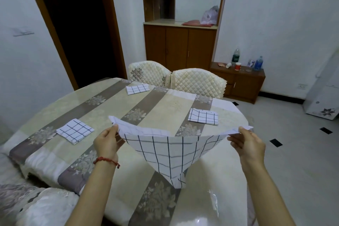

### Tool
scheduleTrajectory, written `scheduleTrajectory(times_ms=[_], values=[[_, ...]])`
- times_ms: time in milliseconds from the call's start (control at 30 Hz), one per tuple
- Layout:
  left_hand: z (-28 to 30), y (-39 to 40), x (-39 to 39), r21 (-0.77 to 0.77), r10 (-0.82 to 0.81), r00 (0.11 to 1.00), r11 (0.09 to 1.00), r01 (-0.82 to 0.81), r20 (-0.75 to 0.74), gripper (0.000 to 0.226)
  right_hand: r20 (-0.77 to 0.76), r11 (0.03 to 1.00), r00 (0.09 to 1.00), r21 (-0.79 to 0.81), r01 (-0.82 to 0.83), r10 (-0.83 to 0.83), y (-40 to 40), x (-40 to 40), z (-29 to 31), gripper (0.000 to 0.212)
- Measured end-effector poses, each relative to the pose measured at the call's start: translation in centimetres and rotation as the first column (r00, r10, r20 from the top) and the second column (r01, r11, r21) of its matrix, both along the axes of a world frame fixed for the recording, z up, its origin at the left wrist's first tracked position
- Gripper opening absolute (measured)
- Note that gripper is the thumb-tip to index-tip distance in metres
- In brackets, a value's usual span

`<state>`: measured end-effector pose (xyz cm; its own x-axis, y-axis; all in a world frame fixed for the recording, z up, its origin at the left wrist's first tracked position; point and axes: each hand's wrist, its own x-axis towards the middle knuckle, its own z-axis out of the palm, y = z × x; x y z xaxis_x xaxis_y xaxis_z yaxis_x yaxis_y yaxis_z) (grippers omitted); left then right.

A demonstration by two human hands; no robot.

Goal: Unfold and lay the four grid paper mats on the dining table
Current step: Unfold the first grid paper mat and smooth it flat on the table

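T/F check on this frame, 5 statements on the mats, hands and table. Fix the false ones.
1. Both hands hold one mat. True: left hand and right hand pinch opposite corners of the opened mat.
2. That mat lies flat on the table. False: it hangs in the air, sagging to a point.
3. Three folded mats lie on the dining table. True: left mat, far mat, right mat.
4. The folded mats are stacked. False: they lie apart.
5. The right wrist wears a red bracelet. False: the left wrist does.

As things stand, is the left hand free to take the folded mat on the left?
Probably not yet: the left hand pinches a corner of the open mat. The path to the folded mat looks unobstructed.
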<state>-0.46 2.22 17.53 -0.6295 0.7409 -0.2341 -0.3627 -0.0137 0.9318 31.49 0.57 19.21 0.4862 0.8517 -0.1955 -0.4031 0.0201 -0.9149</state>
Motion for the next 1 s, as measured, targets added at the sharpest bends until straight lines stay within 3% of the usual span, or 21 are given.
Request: scheduleTrajectory(times_ms=[233, 400, 633, 1000], values=[[3.4, -1.1, -1.7, 0.241, 0.136, 0.990, 0.962, -0.126, -0.025, 0.030, -0.286, 0.993, 0.958, 0.115, 0.022, 0.012, -0.8, 0.4, 1.5, 0.014], [6.4, 1.2, -1.4, 0.323, 0.054, 0.997, 0.946, -0.035, -0.049, 0.025, -0.417, 0.995, 0.908, 0.098, 0.001, 0.040, 0.7, 0.5, 2.7, 0.021], [3.4, 10.1, -1.0, 0.117, -0.116, 0.993, 0.986, 0.118, -0.025, 0.012, -0.572, 0.997, 0.820, -0.064, -0.039, -0.005, 6.7, 0.9, -0.4, 0.018], [-10.7, 19.9, -1.0, -0.285, -0.240, 0.966, 0.923, 0.257, 0.093, 0.022, -0.564, 0.939, 0.816, -0.334, -0.083, -0.129, 14.2, 0.7, -13.1, 0.025]])
